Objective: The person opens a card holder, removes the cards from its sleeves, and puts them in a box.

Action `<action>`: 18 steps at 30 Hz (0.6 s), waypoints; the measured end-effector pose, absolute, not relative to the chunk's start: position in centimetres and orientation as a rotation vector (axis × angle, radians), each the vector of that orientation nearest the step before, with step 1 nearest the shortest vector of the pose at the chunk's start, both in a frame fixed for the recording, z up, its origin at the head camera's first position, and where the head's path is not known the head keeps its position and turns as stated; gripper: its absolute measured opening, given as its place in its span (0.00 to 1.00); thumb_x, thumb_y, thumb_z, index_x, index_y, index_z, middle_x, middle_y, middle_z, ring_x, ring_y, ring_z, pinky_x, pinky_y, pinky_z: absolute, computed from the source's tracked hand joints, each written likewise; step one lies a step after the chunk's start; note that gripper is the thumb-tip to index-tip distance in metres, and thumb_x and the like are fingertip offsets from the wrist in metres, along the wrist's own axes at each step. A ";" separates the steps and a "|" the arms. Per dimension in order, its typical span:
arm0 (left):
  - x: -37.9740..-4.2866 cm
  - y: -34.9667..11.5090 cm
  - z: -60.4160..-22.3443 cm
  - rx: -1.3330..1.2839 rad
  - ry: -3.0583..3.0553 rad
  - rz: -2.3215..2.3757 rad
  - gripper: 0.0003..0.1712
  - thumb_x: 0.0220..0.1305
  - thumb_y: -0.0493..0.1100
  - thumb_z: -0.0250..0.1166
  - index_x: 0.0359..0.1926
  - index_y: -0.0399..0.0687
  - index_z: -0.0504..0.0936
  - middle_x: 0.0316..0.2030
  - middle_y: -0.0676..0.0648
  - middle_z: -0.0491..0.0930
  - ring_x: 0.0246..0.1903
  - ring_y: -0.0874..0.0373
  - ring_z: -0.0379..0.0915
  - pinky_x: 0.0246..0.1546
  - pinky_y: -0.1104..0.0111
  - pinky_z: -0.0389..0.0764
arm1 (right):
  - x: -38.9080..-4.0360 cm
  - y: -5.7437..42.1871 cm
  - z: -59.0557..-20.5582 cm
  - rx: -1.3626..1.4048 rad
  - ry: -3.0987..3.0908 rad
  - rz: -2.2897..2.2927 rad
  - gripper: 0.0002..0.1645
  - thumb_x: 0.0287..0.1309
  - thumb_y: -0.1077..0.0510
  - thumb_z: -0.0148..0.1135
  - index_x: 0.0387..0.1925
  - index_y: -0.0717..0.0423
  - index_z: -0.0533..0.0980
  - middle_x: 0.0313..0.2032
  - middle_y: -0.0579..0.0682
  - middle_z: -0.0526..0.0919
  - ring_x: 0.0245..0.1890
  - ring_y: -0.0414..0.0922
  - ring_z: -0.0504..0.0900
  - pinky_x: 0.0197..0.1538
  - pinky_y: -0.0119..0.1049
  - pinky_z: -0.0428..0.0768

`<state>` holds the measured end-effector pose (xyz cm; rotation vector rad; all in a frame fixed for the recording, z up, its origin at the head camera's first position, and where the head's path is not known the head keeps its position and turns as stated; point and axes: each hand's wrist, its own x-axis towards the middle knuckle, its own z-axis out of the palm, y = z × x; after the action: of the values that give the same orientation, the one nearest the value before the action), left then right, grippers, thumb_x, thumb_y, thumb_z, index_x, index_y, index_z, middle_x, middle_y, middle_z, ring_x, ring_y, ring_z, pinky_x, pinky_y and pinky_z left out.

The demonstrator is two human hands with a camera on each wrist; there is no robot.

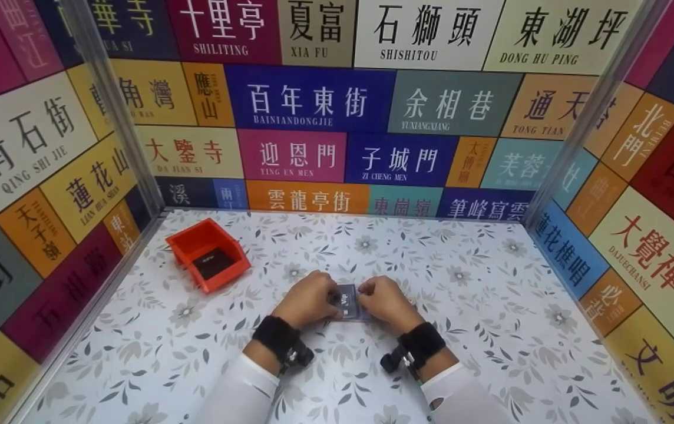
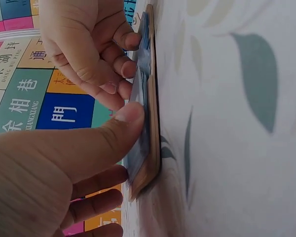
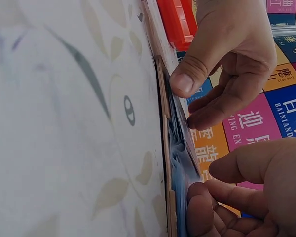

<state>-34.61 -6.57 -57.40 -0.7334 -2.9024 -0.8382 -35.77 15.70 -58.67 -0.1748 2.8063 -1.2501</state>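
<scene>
A small card holder point(image 1: 349, 303) with clear plastic sleeves lies open on the table, a dark card with white lettering showing. From the side, its tan cover point(image 2: 155, 148) lies close on the tabletop, the sleeves point(image 3: 185, 131) raised over it. My left hand point(image 1: 309, 300) grips the sleeves on the left, thumb point(image 2: 123, 121) on the near face, fingers beyond the edge. Across from it, my right hand point(image 1: 387, 300) has curled fingers point(image 3: 200, 202) at the sleeves' edge, thumb close by. The fingers partly cover the holder.
An orange-red bin point(image 1: 210, 256) holding a dark flat item point(image 1: 213, 263) stands at the back left. Printed panels point(image 1: 310, 97) wall the table at the back and both sides. The white tabletop point(image 1: 490, 353) has a grey leaf pattern. Each wrist wears a black strap with a small camera.
</scene>
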 end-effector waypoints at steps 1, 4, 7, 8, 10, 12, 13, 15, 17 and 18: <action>-34.6 -6.5 -57.4 -0.736 -2.901 -0.844 0.19 0.52 0.45 0.90 0.42 0.44 0.95 0.41 0.43 0.90 0.38 0.56 0.75 0.45 0.58 0.80 | -35.8 15.7 -58.7 -0.160 2.788 -1.269 0.11 0.65 0.63 0.71 0.46 0.60 0.92 0.41 0.52 0.93 0.35 0.44 0.87 0.42 0.38 0.87; -34.5 -6.3 -57.5 -0.747 -2.894 -0.855 0.19 0.54 0.46 0.90 0.44 0.44 0.94 0.42 0.43 0.90 0.38 0.57 0.75 0.44 0.59 0.81 | -35.9 15.9 -58.6 -0.121 2.713 -1.356 0.12 0.66 0.62 0.71 0.49 0.60 0.92 0.41 0.52 0.94 0.30 0.42 0.86 0.35 0.33 0.84; -34.4 -6.2 -57.6 -0.755 -2.887 -0.840 0.20 0.55 0.47 0.90 0.43 0.43 0.93 0.42 0.43 0.89 0.37 0.57 0.76 0.44 0.59 0.81 | -36.1 16.0 -58.7 -0.107 2.653 -1.450 0.17 0.66 0.63 0.70 0.53 0.63 0.91 0.41 0.54 0.95 0.27 0.42 0.86 0.32 0.32 0.84; -34.4 -6.2 -57.7 -0.755 -2.885 -0.837 0.20 0.55 0.47 0.90 0.43 0.43 0.93 0.42 0.43 0.89 0.37 0.57 0.75 0.44 0.59 0.81 | -36.1 16.0 -58.7 -0.102 2.636 -1.476 0.18 0.65 0.63 0.70 0.55 0.64 0.90 0.41 0.54 0.95 0.27 0.42 0.86 0.32 0.33 0.85; -34.4 -6.1 -57.7 -0.752 -2.883 -0.831 0.19 0.55 0.47 0.90 0.41 0.43 0.93 0.41 0.44 0.88 0.36 0.57 0.75 0.43 0.59 0.81 | -36.1 16.0 -58.7 -0.092 2.613 -1.519 0.22 0.63 0.64 0.70 0.58 0.66 0.88 0.40 0.55 0.94 0.26 0.43 0.87 0.31 0.33 0.86; -34.5 -6.1 -57.8 -0.748 -2.884 -0.828 0.19 0.55 0.47 0.89 0.40 0.43 0.92 0.41 0.45 0.87 0.36 0.57 0.74 0.43 0.60 0.81 | -36.0 15.9 -58.7 -0.074 2.607 -1.536 0.23 0.62 0.64 0.71 0.59 0.67 0.88 0.39 0.55 0.94 0.25 0.42 0.87 0.30 0.33 0.86; -34.5 -6.1 -57.8 -0.747 -2.883 -0.829 0.18 0.55 0.47 0.90 0.39 0.43 0.91 0.40 0.45 0.87 0.36 0.58 0.74 0.43 0.60 0.81 | -36.0 15.8 -58.7 -0.065 2.609 -1.537 0.23 0.62 0.64 0.72 0.59 0.67 0.88 0.39 0.55 0.94 0.24 0.42 0.87 0.30 0.32 0.86; -34.5 -6.1 -57.8 -0.749 -2.880 -0.827 0.18 0.54 0.46 0.89 0.38 0.43 0.91 0.39 0.45 0.86 0.36 0.57 0.74 0.43 0.59 0.81 | -35.9 15.7 -58.7 -0.052 2.611 -1.533 0.23 0.62 0.64 0.74 0.58 0.66 0.89 0.39 0.54 0.94 0.24 0.41 0.86 0.30 0.31 0.85; -34.5 -6.1 -57.8 -0.756 -2.874 -0.825 0.17 0.55 0.46 0.89 0.38 0.43 0.91 0.39 0.45 0.86 0.37 0.57 0.75 0.44 0.59 0.82 | -35.8 15.6 -58.6 -0.045 2.612 -1.527 0.22 0.61 0.65 0.75 0.57 0.66 0.89 0.38 0.54 0.94 0.25 0.40 0.86 0.31 0.30 0.84; -34.5 -6.1 -57.8 -0.757 -2.873 -0.818 0.17 0.55 0.46 0.89 0.38 0.43 0.91 0.39 0.45 0.86 0.37 0.56 0.75 0.44 0.58 0.83 | -35.7 15.6 -58.6 -0.044 2.605 -1.533 0.22 0.62 0.65 0.76 0.57 0.66 0.89 0.38 0.54 0.95 0.25 0.40 0.86 0.31 0.30 0.85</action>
<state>-34.46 -6.13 -57.83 -0.7567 -2.8727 -0.8181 -35.71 15.57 -58.58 -0.0443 2.6048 -1.5335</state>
